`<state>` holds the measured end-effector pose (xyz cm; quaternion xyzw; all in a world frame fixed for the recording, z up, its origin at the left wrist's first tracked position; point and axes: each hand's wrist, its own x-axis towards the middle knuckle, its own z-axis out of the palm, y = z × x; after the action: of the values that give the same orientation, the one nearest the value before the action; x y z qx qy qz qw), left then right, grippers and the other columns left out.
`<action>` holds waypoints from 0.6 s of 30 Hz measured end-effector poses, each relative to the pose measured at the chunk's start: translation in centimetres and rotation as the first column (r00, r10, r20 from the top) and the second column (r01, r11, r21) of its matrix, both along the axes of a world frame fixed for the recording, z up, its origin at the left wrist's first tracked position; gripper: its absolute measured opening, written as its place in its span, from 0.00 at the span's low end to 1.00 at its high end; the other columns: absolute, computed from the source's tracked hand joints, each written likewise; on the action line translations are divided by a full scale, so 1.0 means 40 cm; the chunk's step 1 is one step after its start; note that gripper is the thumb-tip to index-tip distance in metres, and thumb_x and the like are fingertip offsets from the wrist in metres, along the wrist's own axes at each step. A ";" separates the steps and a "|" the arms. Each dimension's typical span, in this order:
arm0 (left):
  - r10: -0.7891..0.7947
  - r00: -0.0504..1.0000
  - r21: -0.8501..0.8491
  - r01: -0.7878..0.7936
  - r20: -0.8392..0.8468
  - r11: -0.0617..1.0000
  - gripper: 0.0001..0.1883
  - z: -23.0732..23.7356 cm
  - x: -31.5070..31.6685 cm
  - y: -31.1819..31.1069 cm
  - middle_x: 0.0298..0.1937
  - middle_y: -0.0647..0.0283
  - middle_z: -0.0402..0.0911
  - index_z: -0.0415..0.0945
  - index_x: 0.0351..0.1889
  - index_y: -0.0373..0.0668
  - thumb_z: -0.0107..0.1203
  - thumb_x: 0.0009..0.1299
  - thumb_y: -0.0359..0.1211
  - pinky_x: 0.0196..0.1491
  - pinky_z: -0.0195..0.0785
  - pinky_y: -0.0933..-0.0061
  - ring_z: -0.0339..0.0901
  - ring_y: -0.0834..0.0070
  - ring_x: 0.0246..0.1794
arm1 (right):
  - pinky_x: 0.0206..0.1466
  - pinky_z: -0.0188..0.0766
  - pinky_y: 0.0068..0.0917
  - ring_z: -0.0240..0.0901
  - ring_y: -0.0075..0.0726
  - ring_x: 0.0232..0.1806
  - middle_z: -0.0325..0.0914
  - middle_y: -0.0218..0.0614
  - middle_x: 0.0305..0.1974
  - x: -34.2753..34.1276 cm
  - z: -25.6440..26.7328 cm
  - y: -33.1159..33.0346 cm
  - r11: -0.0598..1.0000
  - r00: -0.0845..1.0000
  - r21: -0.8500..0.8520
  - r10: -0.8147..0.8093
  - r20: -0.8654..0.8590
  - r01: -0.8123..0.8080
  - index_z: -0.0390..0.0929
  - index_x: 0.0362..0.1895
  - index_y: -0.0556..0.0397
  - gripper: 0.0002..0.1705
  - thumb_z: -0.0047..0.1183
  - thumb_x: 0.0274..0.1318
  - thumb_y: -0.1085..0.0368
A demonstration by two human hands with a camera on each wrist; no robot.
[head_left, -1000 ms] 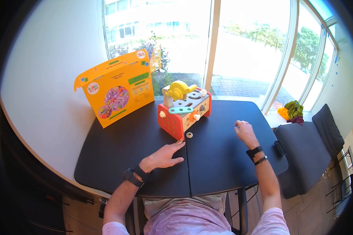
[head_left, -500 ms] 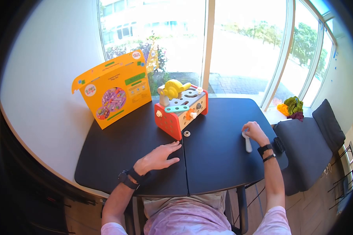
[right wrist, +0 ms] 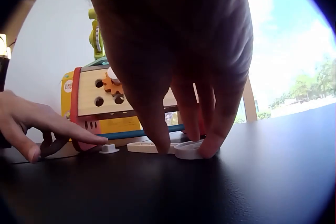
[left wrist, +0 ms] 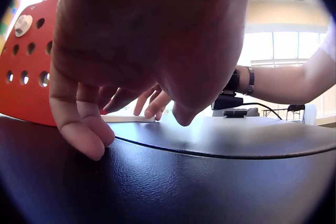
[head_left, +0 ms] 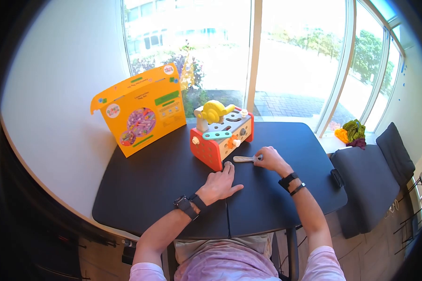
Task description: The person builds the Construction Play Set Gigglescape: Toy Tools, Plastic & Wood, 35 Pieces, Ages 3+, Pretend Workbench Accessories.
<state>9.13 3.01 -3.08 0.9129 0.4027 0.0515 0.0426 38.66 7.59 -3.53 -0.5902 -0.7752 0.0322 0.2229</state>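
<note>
My right hand (head_left: 270, 159) pinches the round end of a pale grey toy wrench (head_left: 243, 159), whose handle lies along the tabletop and points left. In the right wrist view, thumb and fingers close on the ring of that wrench (right wrist: 189, 151). My left hand (head_left: 215, 186) reaches forward with relaxed fingers, its fingertips at a small white toy nut (right wrist: 109, 149) on the table. Just beyond both hands stands a toy workbench (head_left: 207, 151) with red end panels, a pale wooden side and a yellow toy saw (head_left: 215, 111) on top.
A yellow cardboard box (head_left: 154, 100) stands open at the back left of the black table (head_left: 173, 201). Beside the table's right edge is a grey chair (head_left: 365, 178), with green, orange and maroon cloth (head_left: 351, 133) behind it. Large windows line the far side.
My right hand went to the table's right side, took hold of the toy wrench and carried it left beside the workbench. My left hand moved forward and right onto the nut.
</note>
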 end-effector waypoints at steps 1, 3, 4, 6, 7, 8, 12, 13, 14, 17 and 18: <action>0.000 1.000 0.008 0.000 0.006 1.000 0.53 -0.010 0.004 0.009 0.84 0.36 0.65 0.58 0.83 0.23 0.52 0.82 0.65 0.56 0.86 0.47 0.88 0.45 0.60 | 0.58 0.84 0.47 0.88 0.60 0.49 0.91 0.51 0.43 -0.003 -0.003 0.000 1.000 0.999 0.008 0.030 0.016 -0.030 0.95 0.42 0.55 0.12 0.71 0.58 0.62; -0.001 1.000 0.023 0.001 0.014 1.000 0.54 -0.018 0.009 0.018 0.84 0.36 0.65 0.58 0.82 0.22 0.52 0.81 0.66 0.54 0.86 0.47 0.89 0.45 0.57 | 0.58 0.84 0.47 0.88 0.60 0.49 0.91 0.51 0.44 -0.012 0.002 -0.003 0.998 0.999 0.036 0.045 -0.004 -0.045 0.95 0.42 0.55 0.10 0.70 0.58 0.64; -0.004 1.000 0.017 0.004 0.010 1.000 0.54 -0.022 0.012 0.021 0.84 0.36 0.64 0.58 0.83 0.22 0.51 0.82 0.67 0.54 0.86 0.47 0.89 0.46 0.57 | 0.58 0.83 0.47 0.87 0.60 0.50 0.91 0.51 0.44 -0.017 0.004 -0.003 0.997 0.998 0.050 0.053 -0.017 -0.052 0.95 0.42 0.55 0.10 0.69 0.58 0.65; -0.006 1.000 0.007 0.006 0.002 1.000 0.54 -0.011 0.012 0.020 0.85 0.37 0.63 0.58 0.83 0.23 0.50 0.82 0.67 0.54 0.86 0.46 0.89 0.46 0.56 | 0.58 0.84 0.50 0.88 0.61 0.49 0.91 0.51 0.42 -0.026 0.002 0.010 0.998 0.998 0.048 0.041 -0.040 -0.039 0.94 0.41 0.55 0.08 0.69 0.58 0.68; -0.008 1.000 0.000 0.008 -0.002 1.000 0.54 -0.012 0.013 0.022 0.86 0.37 0.62 0.58 0.83 0.22 0.50 0.82 0.67 0.54 0.86 0.47 0.90 0.46 0.56 | 0.58 0.84 0.52 0.88 0.62 0.48 0.90 0.51 0.41 -0.031 0.003 0.016 0.998 0.998 0.049 0.037 -0.050 -0.034 0.94 0.40 0.55 0.08 0.69 0.57 0.69; -0.010 1.000 -0.006 0.010 -0.005 1.000 0.54 -0.013 0.015 0.025 0.86 0.36 0.62 0.58 0.83 0.22 0.50 0.82 0.67 0.54 0.86 0.47 0.90 0.46 0.56 | 0.58 0.84 0.52 0.88 0.62 0.48 0.90 0.51 0.42 -0.035 -0.005 0.026 0.998 0.998 0.048 0.037 -0.058 -0.034 0.94 0.41 0.55 0.08 0.69 0.57 0.69; -0.010 1.000 -0.004 0.010 -0.005 1.000 0.55 -0.007 0.015 0.026 0.87 0.37 0.59 0.57 0.83 0.22 0.50 0.82 0.68 0.54 0.86 0.47 0.90 0.45 0.55 | 0.59 0.84 0.51 0.88 0.60 0.50 0.91 0.51 0.43 -0.055 -0.021 0.063 0.997 0.997 0.059 0.051 -0.064 -0.047 0.94 0.41 0.55 0.08 0.68 0.57 0.70; -0.012 1.000 0.000 0.012 0.003 1.000 0.55 -0.008 0.015 0.025 0.87 0.37 0.59 0.57 0.83 0.22 0.50 0.82 0.68 0.54 0.86 0.46 0.90 0.45 0.55 | 0.59 0.84 0.51 0.88 0.60 0.50 0.91 0.51 0.43 -0.061 -0.023 0.069 0.997 0.996 0.063 0.059 -0.060 -0.055 0.94 0.41 0.55 0.08 0.68 0.57 0.70; -0.013 1.000 0.005 0.013 0.012 1.000 0.55 -0.008 0.014 0.022 0.87 0.37 0.59 0.57 0.83 0.22 0.50 0.81 0.68 0.54 0.86 0.46 0.90 0.45 0.55 | 0.59 0.85 0.50 0.89 0.60 0.50 0.91 0.51 0.43 -0.067 -0.025 0.074 0.996 0.996 0.069 0.064 -0.057 -0.060 0.94 0.41 0.55 0.08 0.67 0.57 0.70; -0.024 0.999 -0.010 0.024 0.024 1.000 0.54 0.002 0.014 0.006 0.87 0.37 0.59 0.59 0.83 0.24 0.51 0.81 0.68 0.55 0.86 0.46 0.89 0.44 0.55 | 0.59 0.85 0.50 0.89 0.60 0.50 0.91 0.51 0.43 -0.083 -0.030 0.089 0.994 0.995 0.081 0.076 -0.061 -0.070 0.94 0.42 0.55 0.09 0.67 0.57 0.71; -0.029 0.999 -0.020 0.030 0.026 0.999 0.54 0.013 0.014 -0.005 0.87 0.37 0.59 0.59 0.82 0.24 0.51 0.81 0.68 0.55 0.86 0.45 0.89 0.44 0.55 | 0.59 0.85 0.50 0.89 0.60 0.50 0.91 0.51 0.43 -0.089 -0.033 0.093 0.994 0.995 0.081 0.075 -0.072 -0.069 0.94 0.42 0.55 0.09 0.66 0.57 0.72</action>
<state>9.68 2.81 -2.56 0.9175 0.3891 0.0585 0.0575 35.11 11.31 -4.85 -0.5511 -0.7878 0.0318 0.2733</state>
